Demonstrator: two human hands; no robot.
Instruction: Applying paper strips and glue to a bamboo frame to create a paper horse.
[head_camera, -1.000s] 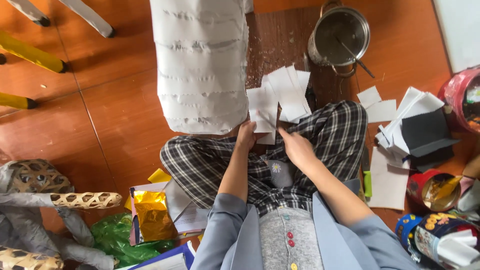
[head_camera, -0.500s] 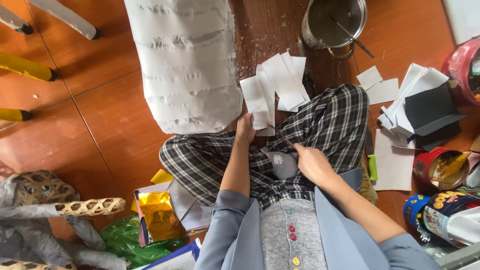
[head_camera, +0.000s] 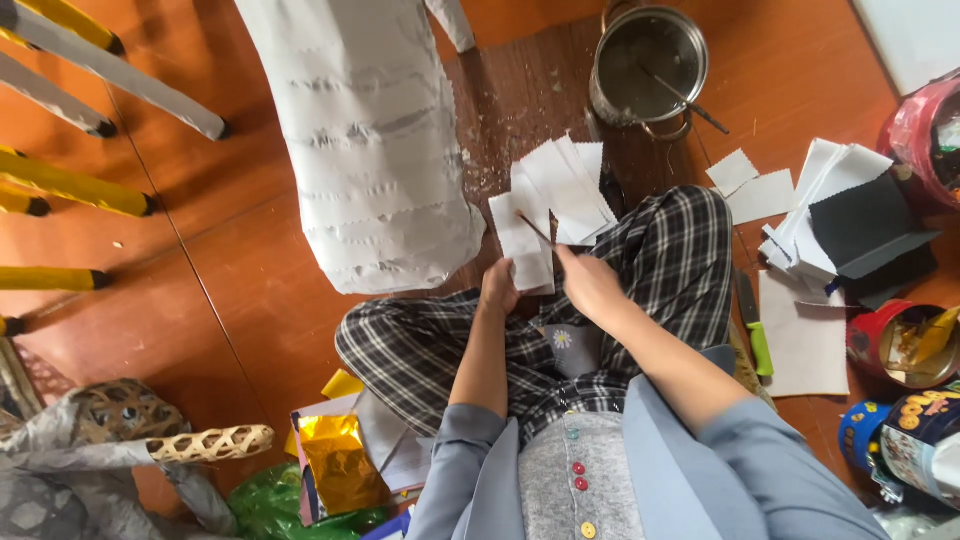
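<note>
My left hand (head_camera: 498, 287) pinches the lower edge of a white paper strip (head_camera: 522, 243) over my plaid-trousered knee. My right hand (head_camera: 590, 283) grips a thin brush-like stick (head_camera: 537, 229) whose tip rests on that strip. More white paper strips (head_camera: 568, 187) fan out on the wooden floor just beyond. A tall white form covered in layered paper (head_camera: 372, 140) stands to the left of my hands.
A metal pot (head_camera: 648, 70) with a stick in it sits ahead on the floor. White sheets and a black sheet (head_camera: 862, 228) lie at right, near a green-handled knife (head_camera: 755, 334) and a red tin (head_camera: 902, 343). Yellow and grey poles (head_camera: 70, 180) cross the left.
My right hand dropped to my lap, then came back up to the paper strip holding the thin stick. My left hand stayed on the strip. The view shifted.
</note>
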